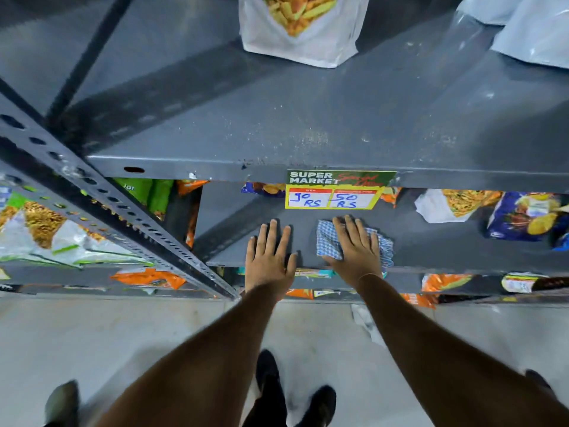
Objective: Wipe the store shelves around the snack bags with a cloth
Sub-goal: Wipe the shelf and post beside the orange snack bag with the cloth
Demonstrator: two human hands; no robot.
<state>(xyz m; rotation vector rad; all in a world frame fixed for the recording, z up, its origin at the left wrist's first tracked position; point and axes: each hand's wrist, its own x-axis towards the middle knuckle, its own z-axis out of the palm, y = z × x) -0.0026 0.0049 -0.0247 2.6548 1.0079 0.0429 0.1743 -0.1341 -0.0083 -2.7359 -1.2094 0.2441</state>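
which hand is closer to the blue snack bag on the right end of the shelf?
Right. The right hand, flat on the cloth, is nearer the blue bag; the left hand rests on bare shelf further left.

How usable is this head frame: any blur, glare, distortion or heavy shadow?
Head view: strong wide-angle bending, the perforated upright and shelf edges splay outward. Soft blur at the margins, especially the shoes and the top shelf's back corner. Centre is sharp: price tag, left hand flat on the shelf, right hand pressing the checked cloth. Mild sheen on the clear bag; a diagonal shadow crosses the top shelf.
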